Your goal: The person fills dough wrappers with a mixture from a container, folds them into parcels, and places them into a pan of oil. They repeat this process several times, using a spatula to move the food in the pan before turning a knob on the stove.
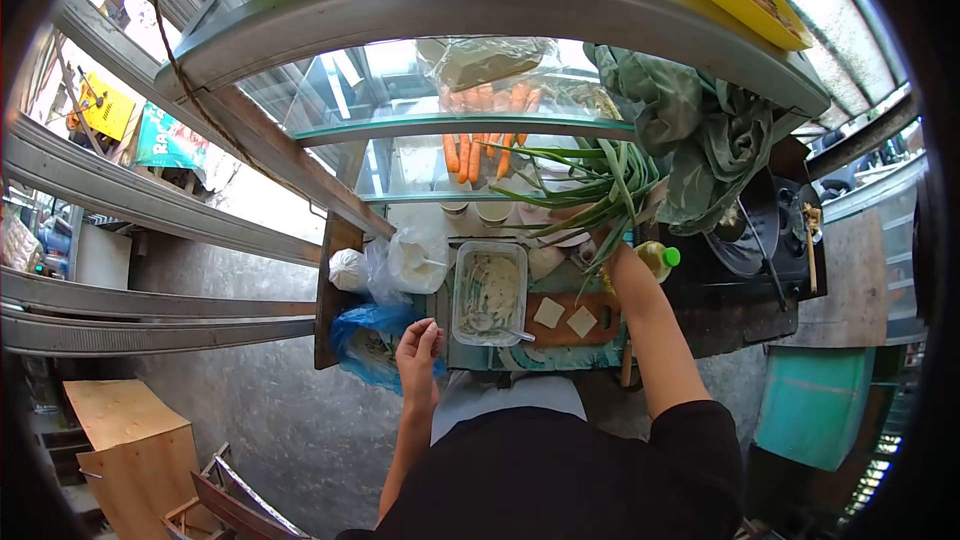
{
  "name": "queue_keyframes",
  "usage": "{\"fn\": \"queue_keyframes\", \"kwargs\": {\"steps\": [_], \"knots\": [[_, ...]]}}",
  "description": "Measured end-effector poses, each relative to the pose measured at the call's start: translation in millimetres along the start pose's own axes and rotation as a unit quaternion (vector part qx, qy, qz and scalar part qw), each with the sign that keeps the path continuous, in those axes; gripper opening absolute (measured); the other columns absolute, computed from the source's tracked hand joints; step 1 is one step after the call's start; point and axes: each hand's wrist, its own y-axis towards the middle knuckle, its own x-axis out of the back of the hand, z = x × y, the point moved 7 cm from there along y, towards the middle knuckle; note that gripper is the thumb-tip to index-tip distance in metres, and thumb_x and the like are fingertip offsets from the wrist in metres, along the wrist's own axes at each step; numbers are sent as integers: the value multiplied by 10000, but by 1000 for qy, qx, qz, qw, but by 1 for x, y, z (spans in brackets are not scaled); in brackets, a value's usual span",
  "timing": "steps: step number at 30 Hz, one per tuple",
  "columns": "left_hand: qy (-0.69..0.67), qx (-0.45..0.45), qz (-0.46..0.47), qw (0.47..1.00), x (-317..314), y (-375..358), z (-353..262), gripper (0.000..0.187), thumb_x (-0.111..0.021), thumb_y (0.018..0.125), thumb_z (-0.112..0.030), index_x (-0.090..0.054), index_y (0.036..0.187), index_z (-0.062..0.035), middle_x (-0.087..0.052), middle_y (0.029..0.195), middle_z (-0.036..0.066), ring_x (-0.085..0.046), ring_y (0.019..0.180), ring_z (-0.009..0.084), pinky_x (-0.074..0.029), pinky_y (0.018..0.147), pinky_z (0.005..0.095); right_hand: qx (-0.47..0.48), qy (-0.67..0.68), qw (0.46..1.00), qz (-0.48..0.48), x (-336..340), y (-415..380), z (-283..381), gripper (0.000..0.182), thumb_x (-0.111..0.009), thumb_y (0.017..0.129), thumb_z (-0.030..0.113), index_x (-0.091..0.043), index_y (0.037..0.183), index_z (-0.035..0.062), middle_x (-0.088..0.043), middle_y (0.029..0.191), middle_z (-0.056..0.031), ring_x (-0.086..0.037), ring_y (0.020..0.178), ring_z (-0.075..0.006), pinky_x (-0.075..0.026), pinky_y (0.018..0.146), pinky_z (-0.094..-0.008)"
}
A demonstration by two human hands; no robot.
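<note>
My left hand [420, 345] is closed, thumb against curled fingers, above the edge of a blue plastic bag [368, 348]; anything inside it is hidden. To its right stands a clear plastic tub [490, 294] holding a pale, green-flecked mixture, with a utensil handle at its front corner. My right hand [603, 232] reaches in under the long leaves of a bunch of spring onions [625, 178], which cover its fingers, so its grip cannot be seen. Two pale square pieces [564, 317] lie on a brown cutting board [543, 334] below that arm.
Carrots [478, 145] lie behind a glass shelf [470, 127]. A green-capped bottle [657, 258] stands right of my forearm, near a dark wok [745, 235]. Green cloth [690, 130] hangs at upper right. White plastic bags [417, 262] sit left of the tub.
</note>
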Motion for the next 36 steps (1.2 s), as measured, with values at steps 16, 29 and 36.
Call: {"fn": "queue_keyframes", "kwargs": {"steps": [16,29,36], "knots": [[41,32,59,997,-36,13,7,172,-586,849,-173,-571,985,-69,-582,830,-6,-521,745,54,-392,691,192,-172,220,959,50,34,-45,-13,125,-602,762,163,-603,806,46,-571,730,-35,-515,618,-134,-413,575,-258],[198,-46,289,935,-106,42,37,258,-551,853,-78,-547,1101,-11,-588,976,47,-530,879,94,-418,789,227,-348,461,815,53,16,-156,27,144,-601,786,160,-622,872,45,-565,780,-10,-511,659,-79,-387,555,-216],[156,31,483,861,-150,8,56,280,-588,805,3,-556,1082,13,-566,1049,84,-538,990,153,-419,873,279,-403,623,669,51,24,-208,88,201,-580,834,161,-591,959,4,-585,841,-40,-554,745,-102,-458,681,-237]]}}
